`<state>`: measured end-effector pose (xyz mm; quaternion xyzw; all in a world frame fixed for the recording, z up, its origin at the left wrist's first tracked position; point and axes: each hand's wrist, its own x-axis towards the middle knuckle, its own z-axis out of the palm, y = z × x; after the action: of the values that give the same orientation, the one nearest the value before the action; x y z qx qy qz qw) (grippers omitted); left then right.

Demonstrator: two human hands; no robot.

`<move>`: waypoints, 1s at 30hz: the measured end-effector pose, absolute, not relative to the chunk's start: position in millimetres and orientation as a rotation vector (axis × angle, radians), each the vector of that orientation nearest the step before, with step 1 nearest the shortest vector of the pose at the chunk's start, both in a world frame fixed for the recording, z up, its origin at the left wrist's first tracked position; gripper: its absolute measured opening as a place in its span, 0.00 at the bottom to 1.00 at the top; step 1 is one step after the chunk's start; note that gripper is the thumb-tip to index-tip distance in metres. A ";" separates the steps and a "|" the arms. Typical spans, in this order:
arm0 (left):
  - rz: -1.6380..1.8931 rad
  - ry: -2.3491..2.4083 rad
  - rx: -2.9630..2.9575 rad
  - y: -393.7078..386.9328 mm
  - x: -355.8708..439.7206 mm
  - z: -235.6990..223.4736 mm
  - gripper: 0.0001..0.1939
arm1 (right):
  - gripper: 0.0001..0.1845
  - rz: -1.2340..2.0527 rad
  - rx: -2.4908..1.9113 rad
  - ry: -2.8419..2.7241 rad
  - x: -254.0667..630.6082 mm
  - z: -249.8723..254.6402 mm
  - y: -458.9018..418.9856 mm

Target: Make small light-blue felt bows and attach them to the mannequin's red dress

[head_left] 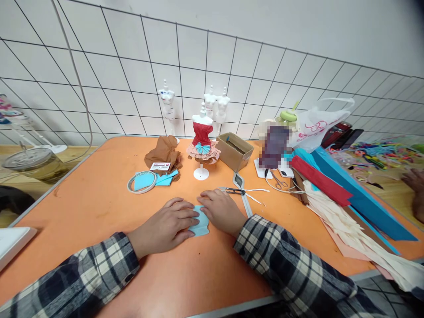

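A small light-blue paper piece (200,226) lies on the orange table (99,198) near its front edge. My left hand (165,225) rests on the paper's left part, its fingers curled and pinching the edge. My right hand (221,210) presses on the paper's right part with bent fingers. Both wrists wear plaid sleeves. Behind the hands stands a small white mannequin (202,141) in a red dress with a blue bow and pink ruffled skirt.
Scissors (236,191) and a metal ruler (243,194) lie right of my hands. A tape ring (142,181), blue scraps, brown fabric (164,154), a cardboard box (234,151), bare mannequins and stacked crepe paper (334,194) fill the back and right. Another person's hand (415,187) shows at far right.
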<state>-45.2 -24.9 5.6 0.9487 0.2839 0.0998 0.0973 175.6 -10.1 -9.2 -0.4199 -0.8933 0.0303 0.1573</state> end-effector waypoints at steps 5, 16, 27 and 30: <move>0.307 0.805 2.799 -25.2 -43.6 8.1 0.15 | 0.08 0.194 -1.151 -2.598 176.1 -11.7 -6.2; 0.309 0.790 2.782 -26.1 -43.5 7.3 0.15 | 0.14 1.025 -1.159 -1.886 178.2 -26.0 11.3; 0.370 1.142 2.797 -23.3 -45.2 3.4 0.21 | 0.08 0.383 -1.003 -2.154 182.6 -9.2 -1.0; 0.360 1.180 2.790 -21.7 -45.2 2.1 0.18 | 0.08 0.316 -0.818 -2.445 179.4 -9.2 -13.1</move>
<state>-45.2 -21.7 2.1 0.9136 0.3865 0.1180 0.0455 179.4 -13.1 -9.2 -0.3034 -0.9067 0.1171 0.2686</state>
